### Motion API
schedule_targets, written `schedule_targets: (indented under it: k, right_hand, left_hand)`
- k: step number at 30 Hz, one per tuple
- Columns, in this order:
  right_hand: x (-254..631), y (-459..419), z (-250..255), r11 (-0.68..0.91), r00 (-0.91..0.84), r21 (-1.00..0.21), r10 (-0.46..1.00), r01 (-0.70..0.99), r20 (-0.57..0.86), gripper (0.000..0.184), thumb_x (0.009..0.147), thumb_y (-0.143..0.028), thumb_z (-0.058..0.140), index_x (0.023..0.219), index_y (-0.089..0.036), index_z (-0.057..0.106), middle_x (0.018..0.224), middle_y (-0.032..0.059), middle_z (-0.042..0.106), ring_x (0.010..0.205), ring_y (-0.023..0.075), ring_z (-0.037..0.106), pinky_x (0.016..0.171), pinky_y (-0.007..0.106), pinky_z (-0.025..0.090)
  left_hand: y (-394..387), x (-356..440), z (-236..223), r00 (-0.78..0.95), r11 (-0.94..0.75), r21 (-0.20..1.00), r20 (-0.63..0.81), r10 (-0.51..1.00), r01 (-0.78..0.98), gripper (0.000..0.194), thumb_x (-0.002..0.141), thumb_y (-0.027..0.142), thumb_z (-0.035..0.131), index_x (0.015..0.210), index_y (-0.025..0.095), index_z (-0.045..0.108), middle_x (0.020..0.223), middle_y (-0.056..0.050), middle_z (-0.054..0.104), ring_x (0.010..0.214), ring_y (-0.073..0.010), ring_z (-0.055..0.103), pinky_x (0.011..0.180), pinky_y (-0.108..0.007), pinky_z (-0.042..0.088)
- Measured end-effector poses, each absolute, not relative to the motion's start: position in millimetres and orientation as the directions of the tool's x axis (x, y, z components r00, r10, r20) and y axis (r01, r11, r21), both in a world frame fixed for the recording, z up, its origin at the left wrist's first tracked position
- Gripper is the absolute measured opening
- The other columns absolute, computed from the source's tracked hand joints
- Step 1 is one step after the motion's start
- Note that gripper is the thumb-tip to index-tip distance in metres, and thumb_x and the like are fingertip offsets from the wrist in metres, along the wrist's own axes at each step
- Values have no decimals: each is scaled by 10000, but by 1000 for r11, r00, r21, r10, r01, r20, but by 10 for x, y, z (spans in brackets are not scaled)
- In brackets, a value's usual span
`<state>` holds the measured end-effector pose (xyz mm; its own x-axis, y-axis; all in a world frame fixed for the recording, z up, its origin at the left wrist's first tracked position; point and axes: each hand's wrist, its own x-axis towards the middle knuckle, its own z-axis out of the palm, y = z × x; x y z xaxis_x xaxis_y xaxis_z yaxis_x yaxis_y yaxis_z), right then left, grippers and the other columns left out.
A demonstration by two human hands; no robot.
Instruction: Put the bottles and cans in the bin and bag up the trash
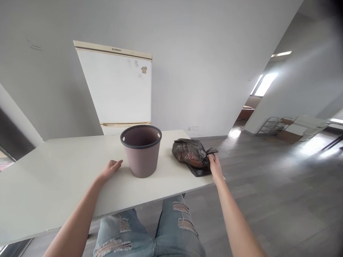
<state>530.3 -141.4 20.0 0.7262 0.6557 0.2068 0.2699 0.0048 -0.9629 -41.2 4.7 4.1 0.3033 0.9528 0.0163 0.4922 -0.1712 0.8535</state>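
A mauve trash can [143, 159] with a dark rim and two handle holes stands upright on the white table [66, 160]. To its right lies a full black garbage bag [189, 151], tied in a knot, with reddish contents showing through the thin plastic. My right hand [215, 166] grips the bag by its knot near the table's right end. Left of the can, my left hand [110, 169] rests on the tabletop, loosely curled with nothing in it and a small gap from the can. As far as its interior shows, the can holds nothing.
Behind the table stands a white refrigerator [123, 85] against the grey wall. A wall socket [193, 128] sits low beyond the table. Grey flooring [268, 185] stretches to the right, where a wire rack [270, 125] and cardboard [289, 136] stand farther back.
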Motion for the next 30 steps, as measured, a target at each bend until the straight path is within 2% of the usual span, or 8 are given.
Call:
schedule_targets:
  k: [3, 5, 10, 15, 18, 24, 27, 30]
  right_hand:
    - [5144, -1728, 74, -68, 808, -865, 399, 497, 433, 696, 857, -612, 618, 1395, -176, 549, 1322, 201, 635, 1256, 354, 582, 1089, 471, 439]
    - [5008, -1919, -15, -109, 735, -748, 324, 655, 596, 510, 901, -545, 592, 1249, -173, 614, 1238, 207, 643, 1197, 350, 588, 1092, 498, 436]
    - [4749, -2056, -154, -110, 426, -533, 742, 839, 517, 321, 870, -464, 589, 1068, -233, 690, 1151, 153, 692, 1106, 359, 604, 981, 534, 489]
    - [4627, -2012, -56, -70, 316, -542, 871, 838, 376, 231, 927, -397, 518, 878, -270, 704, 1035, 142, 701, 1069, 379, 603, 924, 536, 477]
    - [4546, -2068, 45, 100, 182, -652, 918, 752, 352, 276, 979, -464, 504, 873, -299, 698, 914, 107, 701, 899, 332, 642, 852, 469, 513]
    - [4440, -2082, 195, 142, 590, -979, 781, 147, 202, 342, 837, -591, 691, 844, -252, 738, 960, 93, 753, 922, 312, 699, 884, 442, 578]
    - [4481, -2162, 286, 293, 694, -937, 715, -188, 84, 352, 777, -587, 727, 943, -279, 773, 1120, 92, 776, 1048, 324, 734, 968, 498, 591]
    - [4541, -2365, 323, 353, 716, -919, 686, -174, 128, 447, 847, -659, 582, 1111, -359, 784, 1253, 94, 757, 1169, 355, 727, 1008, 602, 577]
  left_hand:
    - [82, -444, -8, 306, -175, 860, 23, 952, 479, 666, 902, 767, 455, 546, 251, 229, 551, 56, 186, 561, -108, 134, 576, -312, 136]
    - [107, -459, -40, 309, -182, 862, 31, 950, 473, 661, 905, 753, 467, 546, 250, 230, 554, 57, 186, 560, -108, 133, 574, -309, 137]
    - [109, -447, -40, 305, -185, 857, 34, 952, 481, 668, 884, 766, 474, 543, 254, 215, 553, 59, 173, 559, -107, 125, 565, -304, 136]
    - [41, -401, 47, 295, -171, 848, 18, 955, 501, 662, 857, 781, 483, 544, 253, 233, 549, 56, 181, 564, -106, 140, 566, -301, 136]
    - [-6, -364, 108, 275, -150, 849, 6, 961, 506, 660, 830, 785, 505, 550, 256, 227, 545, 56, 173, 562, -104, 145, 565, -302, 133]
    - [-34, -350, 139, 264, -158, 847, 22, 964, 508, 651, 821, 779, 516, 549, 261, 231, 556, 55, 167, 558, -105, 143, 560, -310, 139]
    - [-38, -353, 132, 265, -167, 839, 28, 964, 517, 648, 825, 778, 503, 554, 264, 219, 560, 52, 170, 559, -109, 151, 562, -311, 146]
    - [-53, -302, 158, 253, -163, 828, 26, 967, 537, 646, 832, 795, 463, 560, 265, 211, 562, 51, 170, 558, -110, 156, 563, -311, 155]
